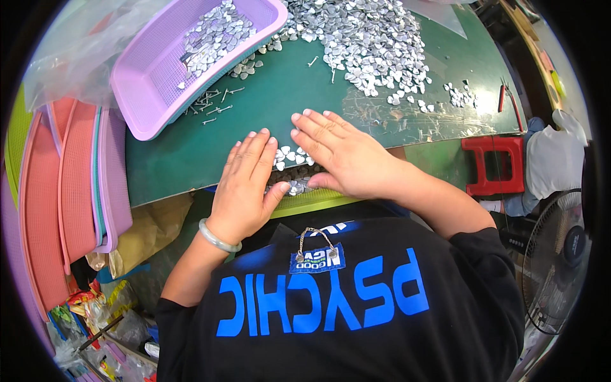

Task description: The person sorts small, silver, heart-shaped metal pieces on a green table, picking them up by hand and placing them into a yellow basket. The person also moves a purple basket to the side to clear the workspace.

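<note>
My left hand [244, 178], with a pale bangle [219, 237] on its wrist, rests at the near edge of the green tabletop [184, 159], fingers stretched out. Opposite it my right hand [347, 153] lies palm down, its fingers extended too. Several small silver heart-shaped pieces [293, 156] lie on the table between the two hands. Just below the edge, more heart pieces [298, 187] sit in a yellow-green basket [312, 204], partly hidden by the table and my hands. Both thumbs point inward over that basket.
A big pile of heart pieces [375, 48] covers the far table. A purple basket [143, 95] holding more stands at the far left, with loose pins [213, 105] beside it. Red-handled pliers [501, 99] lie at the right edge. A red stool [496, 167] and fan [554, 254] stand right; stacked baskets [79, 184] left.
</note>
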`<action>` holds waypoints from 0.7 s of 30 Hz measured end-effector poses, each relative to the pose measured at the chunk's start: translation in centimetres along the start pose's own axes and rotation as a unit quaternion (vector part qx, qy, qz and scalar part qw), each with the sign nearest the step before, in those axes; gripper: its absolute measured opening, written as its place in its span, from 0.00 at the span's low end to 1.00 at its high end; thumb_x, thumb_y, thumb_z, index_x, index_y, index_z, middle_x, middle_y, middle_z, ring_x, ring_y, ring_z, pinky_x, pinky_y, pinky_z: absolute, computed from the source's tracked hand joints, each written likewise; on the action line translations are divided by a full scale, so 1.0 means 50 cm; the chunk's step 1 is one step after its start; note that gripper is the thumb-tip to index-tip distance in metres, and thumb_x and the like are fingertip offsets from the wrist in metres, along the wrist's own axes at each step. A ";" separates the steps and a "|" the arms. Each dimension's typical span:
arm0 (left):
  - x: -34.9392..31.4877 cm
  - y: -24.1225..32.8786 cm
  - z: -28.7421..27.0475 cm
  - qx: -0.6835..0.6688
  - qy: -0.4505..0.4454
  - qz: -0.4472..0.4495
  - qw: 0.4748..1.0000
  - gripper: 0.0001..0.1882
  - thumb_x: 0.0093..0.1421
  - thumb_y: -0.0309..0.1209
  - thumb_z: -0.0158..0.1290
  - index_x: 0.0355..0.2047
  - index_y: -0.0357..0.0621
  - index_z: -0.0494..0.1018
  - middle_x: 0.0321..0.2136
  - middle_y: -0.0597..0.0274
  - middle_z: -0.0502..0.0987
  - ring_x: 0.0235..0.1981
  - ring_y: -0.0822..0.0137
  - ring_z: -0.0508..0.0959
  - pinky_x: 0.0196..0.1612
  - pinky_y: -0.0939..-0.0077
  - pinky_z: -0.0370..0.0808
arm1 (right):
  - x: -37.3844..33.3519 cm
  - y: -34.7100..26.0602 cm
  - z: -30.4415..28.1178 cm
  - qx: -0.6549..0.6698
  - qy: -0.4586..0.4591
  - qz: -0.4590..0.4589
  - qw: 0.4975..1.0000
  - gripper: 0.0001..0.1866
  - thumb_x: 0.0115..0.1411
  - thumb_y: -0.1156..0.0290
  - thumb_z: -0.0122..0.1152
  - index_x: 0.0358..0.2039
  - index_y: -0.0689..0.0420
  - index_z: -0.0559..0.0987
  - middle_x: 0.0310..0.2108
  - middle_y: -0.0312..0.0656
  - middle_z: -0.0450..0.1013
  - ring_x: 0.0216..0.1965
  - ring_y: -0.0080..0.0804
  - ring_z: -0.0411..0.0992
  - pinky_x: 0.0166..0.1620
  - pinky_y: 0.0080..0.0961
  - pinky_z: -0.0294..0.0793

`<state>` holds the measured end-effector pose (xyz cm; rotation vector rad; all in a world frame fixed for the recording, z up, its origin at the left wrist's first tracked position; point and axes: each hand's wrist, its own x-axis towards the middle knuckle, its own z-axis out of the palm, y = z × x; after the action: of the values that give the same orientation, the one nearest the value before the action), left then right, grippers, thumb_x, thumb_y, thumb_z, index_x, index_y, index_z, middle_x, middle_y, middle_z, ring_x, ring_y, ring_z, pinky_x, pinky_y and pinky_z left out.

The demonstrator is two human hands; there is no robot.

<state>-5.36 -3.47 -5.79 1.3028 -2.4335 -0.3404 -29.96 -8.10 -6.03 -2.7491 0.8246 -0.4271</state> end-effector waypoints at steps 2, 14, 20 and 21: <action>-0.002 0.005 0.006 -0.005 0.013 0.018 1.000 0.32 0.58 0.35 0.59 0.60 0.33 0.65 0.62 0.42 0.64 0.64 0.44 0.65 0.67 0.50 0.59 | -0.003 -0.013 -0.004 0.003 -0.029 -0.015 0.999 0.42 0.57 0.52 0.64 0.64 0.66 0.62 0.68 0.55 0.55 0.70 0.51 0.52 0.70 0.48 0.51; -0.030 0.016 0.022 -0.055 0.060 0.088 0.993 0.20 0.55 0.26 0.57 0.49 0.33 0.75 0.54 0.46 0.73 0.56 0.48 0.74 0.61 0.53 0.68 | -0.025 -0.029 -0.007 0.072 -0.015 -0.096 0.993 0.25 0.57 0.70 0.60 0.55 0.67 0.73 0.63 0.53 0.64 0.66 0.47 0.61 0.67 0.44 0.60; -0.039 0.010 0.023 -0.073 0.084 0.138 0.984 0.15 0.52 0.22 0.58 0.42 0.34 0.78 0.47 0.50 0.77 0.51 0.50 0.78 0.55 0.60 0.76 | -0.036 -0.016 0.002 0.141 0.017 -0.164 0.976 0.20 0.54 0.75 0.60 0.49 0.66 0.77 0.59 0.51 0.69 0.61 0.46 0.68 0.64 0.42 0.67; -0.041 0.010 0.023 -0.077 0.086 0.143 0.983 0.14 0.52 0.21 0.58 0.41 0.34 0.78 0.47 0.50 0.77 0.50 0.50 0.79 0.53 0.61 0.77 | -0.034 -0.013 0.000 0.162 0.009 -0.178 0.971 0.20 0.54 0.76 0.62 0.49 0.65 0.77 0.59 0.51 0.70 0.60 0.46 0.69 0.63 0.41 0.69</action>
<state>-5.18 -1.43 -7.07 0.8642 -2.3519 -0.3150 -31.00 -6.61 -6.19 -2.5785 0.2302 -0.5949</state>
